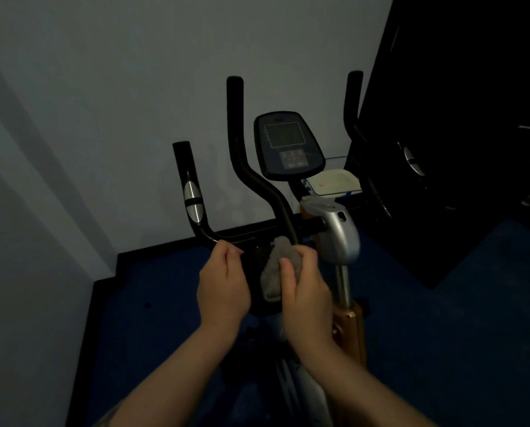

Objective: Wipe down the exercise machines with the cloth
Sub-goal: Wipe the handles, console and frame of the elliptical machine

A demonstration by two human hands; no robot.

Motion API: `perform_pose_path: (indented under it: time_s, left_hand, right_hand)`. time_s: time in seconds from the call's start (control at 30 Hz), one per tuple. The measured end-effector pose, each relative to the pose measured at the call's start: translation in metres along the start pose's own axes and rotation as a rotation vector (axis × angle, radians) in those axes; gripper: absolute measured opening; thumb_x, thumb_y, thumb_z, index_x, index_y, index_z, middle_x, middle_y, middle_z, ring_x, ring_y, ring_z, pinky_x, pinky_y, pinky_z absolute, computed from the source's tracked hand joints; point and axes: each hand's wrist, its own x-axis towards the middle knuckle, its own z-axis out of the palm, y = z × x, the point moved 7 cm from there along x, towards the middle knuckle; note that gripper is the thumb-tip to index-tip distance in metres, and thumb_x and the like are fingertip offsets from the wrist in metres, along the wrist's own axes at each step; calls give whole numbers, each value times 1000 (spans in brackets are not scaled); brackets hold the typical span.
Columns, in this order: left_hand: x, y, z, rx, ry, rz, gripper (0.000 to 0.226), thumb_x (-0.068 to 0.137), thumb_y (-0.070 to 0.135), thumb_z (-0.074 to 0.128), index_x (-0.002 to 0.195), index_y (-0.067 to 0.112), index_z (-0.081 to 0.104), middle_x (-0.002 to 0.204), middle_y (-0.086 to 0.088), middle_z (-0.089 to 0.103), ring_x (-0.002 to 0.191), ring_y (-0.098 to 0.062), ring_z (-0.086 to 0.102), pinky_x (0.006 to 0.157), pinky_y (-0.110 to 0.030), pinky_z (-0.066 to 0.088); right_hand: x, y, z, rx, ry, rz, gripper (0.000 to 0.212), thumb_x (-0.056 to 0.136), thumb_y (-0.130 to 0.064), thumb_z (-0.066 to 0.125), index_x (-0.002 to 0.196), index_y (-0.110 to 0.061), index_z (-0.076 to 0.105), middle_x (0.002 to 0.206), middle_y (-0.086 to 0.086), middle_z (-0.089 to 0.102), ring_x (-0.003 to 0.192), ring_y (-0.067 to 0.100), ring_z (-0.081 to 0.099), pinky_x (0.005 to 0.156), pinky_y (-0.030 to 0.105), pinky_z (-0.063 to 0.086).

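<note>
An exercise bike stands in front of me in dim light, with black handlebars and a console screen. My right hand grips a grey cloth and holds it against the base of the curved handlebar tube. My left hand has its fingers curled round the black horizontal bar just left of the cloth. Both forearms reach up from the bottom of the view.
A white wall fills the back and left. A tall black object stands on the right. A pale tray lies on a shelf behind the console. The floor is blue with a black skirting.
</note>
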Motion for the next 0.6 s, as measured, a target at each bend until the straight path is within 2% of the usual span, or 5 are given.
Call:
perform_pose_path:
  time_s: [0.2, 0.3, 0.37, 0.53, 0.6]
  left_hand:
    - [4, 3, 3, 2, -69, 15, 29, 102, 21, 39, 74, 21, 47, 67, -4, 56, 61, -16, 50, 59, -49, 45]
    - [2, 0, 4, -11, -74, 9, 27, 101, 21, 37, 77, 19, 48, 68, -3, 56, 60, -15, 49, 57, -44, 43]
    - [3, 0, 4, -7, -94, 4, 26, 101, 23, 36, 79, 19, 48, 67, -3, 55, 59, -15, 49, 56, -44, 43]
    - [3, 3, 5, -4, -142, 33, 26, 102, 23, 35, 80, 15, 46, 66, -4, 53, 57, -14, 45, 54, -43, 41]
    - [3, 2, 6, -25, -125, 31, 25, 102, 22, 36, 81, 13, 46, 65, -2, 51, 56, -13, 44, 54, -38, 37]
  right_hand:
    - [27, -4, -4, -186, -155, -29, 26, 100, -46, 35, 111, -25, 43, 91, -7, 59, 82, 16, 61, 63, 36, 49]
    - [3, 5, 2, 16, 27, 67, 25, 98, -50, 35, 112, -31, 44, 98, -6, 64, 85, 11, 62, 69, 36, 53]
    - [-31, 10, 12, 173, 173, 152, 26, 94, -53, 32, 113, -39, 42, 98, -8, 65, 83, 1, 63, 67, 28, 53]
    - [-21, 26, 6, 132, 108, 155, 33, 90, -62, 30, 109, -37, 41, 91, -9, 66, 79, 4, 64, 65, 36, 56]
    - [-23, 22, 9, 260, 211, 177, 27, 94, -52, 37, 110, -31, 45, 91, -10, 65, 79, 0, 63, 64, 26, 53]
